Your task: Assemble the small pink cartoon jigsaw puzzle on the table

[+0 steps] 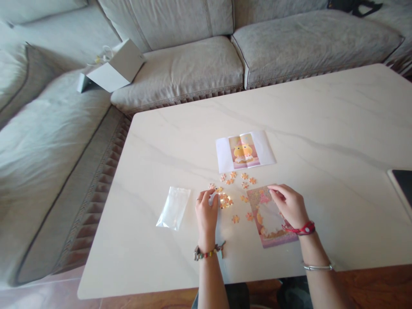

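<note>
A partly filled jigsaw puzzle (258, 214) lies on the table, its border in place around a pale gap in the middle. Over its right side is my right hand (289, 205), fingers pinched together at the puzzle's top edge; what they hold, if anything, is too small to make out. My left hand (206, 210) rests beside a pile of loose puzzle pieces (225, 201), thumb and curved fingers apart. More single pieces, such as one puzzle piece (235, 219), are scattered between the hands and above them.
Beyond the pieces lies a creased reference picture (246, 150) of a yellow figure. Left of my left hand is a clear plastic bag (174, 208). A dark-topped object (402, 186) sits at the table's right edge. A white box (117, 68) stands on the grey sofa (189, 64).
</note>
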Demonstrator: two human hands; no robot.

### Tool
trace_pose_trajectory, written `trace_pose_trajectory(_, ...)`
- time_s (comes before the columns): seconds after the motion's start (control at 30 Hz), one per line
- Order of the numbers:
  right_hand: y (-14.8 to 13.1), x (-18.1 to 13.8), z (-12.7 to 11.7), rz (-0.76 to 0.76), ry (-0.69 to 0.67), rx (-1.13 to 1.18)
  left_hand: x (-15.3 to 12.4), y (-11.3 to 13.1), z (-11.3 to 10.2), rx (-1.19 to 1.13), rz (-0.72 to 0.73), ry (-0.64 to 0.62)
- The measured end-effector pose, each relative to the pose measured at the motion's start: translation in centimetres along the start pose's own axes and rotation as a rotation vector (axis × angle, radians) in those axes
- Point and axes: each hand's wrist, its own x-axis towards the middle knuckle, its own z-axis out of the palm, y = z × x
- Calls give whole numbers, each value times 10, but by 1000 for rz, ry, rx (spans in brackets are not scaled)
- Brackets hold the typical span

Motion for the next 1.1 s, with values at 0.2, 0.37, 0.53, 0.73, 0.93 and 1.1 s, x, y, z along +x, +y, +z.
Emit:
trace_pose_trajectory(0.2, 3, 4, -4, -29, 6, -57, 2, 0, -5, 9, -38, 32)
trace_pose_trajectory(0.37, 3, 13, -7, -37, -54, -90, 0, 10, 0, -32, -42, 6)
trace_pose_trajectory(0.53, -1, 25, -7, -53, -129, -123, -7, 10, 8, 3, -103, 41)
trace_pose_trajectory(0.73, -23, 43, 17, -108, -286, -106, -7, 9, 12, 127, -224, 156)
trace_pose_trajectory(0.93, -77, 68, 76, -256, -571, -151, -7, 6, 10, 139, -209, 225)
trace_pose_trajectory(1.1, -103, 71, 107, -219, -625, -201, -9, 1, 13, 115, -204, 247)
